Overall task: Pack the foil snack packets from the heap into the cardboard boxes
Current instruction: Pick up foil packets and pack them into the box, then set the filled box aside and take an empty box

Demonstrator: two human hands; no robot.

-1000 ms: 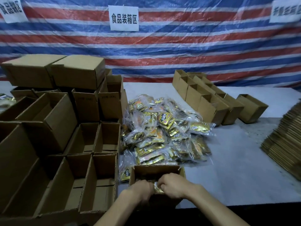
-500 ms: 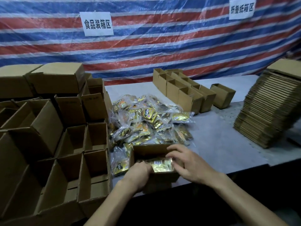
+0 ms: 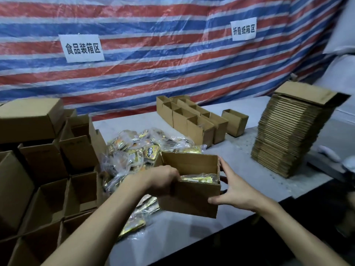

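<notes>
The grip of the left hand (image 3: 163,181) is closed on the left end of a cardboard box (image 3: 192,200), with the fingers curled over the rim and reaching inside. The right hand (image 3: 233,191) grasps the opposite end: its thumb lies on the front wall near the lower corner and its fingers are spread on the right side wall. Between the two hands the box is held a little above the table (image 3: 230,156), open at the top and slightly tilted. Inside it, against the right wall, lie some shiny gold foil packets (image 3: 199,178). Under and just in front of the box a few more packets (image 3: 134,225) lie near the table edge. Directly behind the box is the heap (image 3: 134,152) of packets in clear and gold wrapping. To the left of the heap stand many open empty boxes (image 3: 76,191), close together, and behind them a closed box (image 3: 28,120) sits on top of others. At the far side of the table is a row of smaller open boxes (image 3: 194,120). To the right, well apart from the hands, rises a tall leaning stack of flat cardboard (image 3: 288,135). Behind everything hangs a tarp (image 3: 172,73) with red, blue and white stripes, carrying two white paper signs (image 3: 81,48) with Chinese characters.
</notes>
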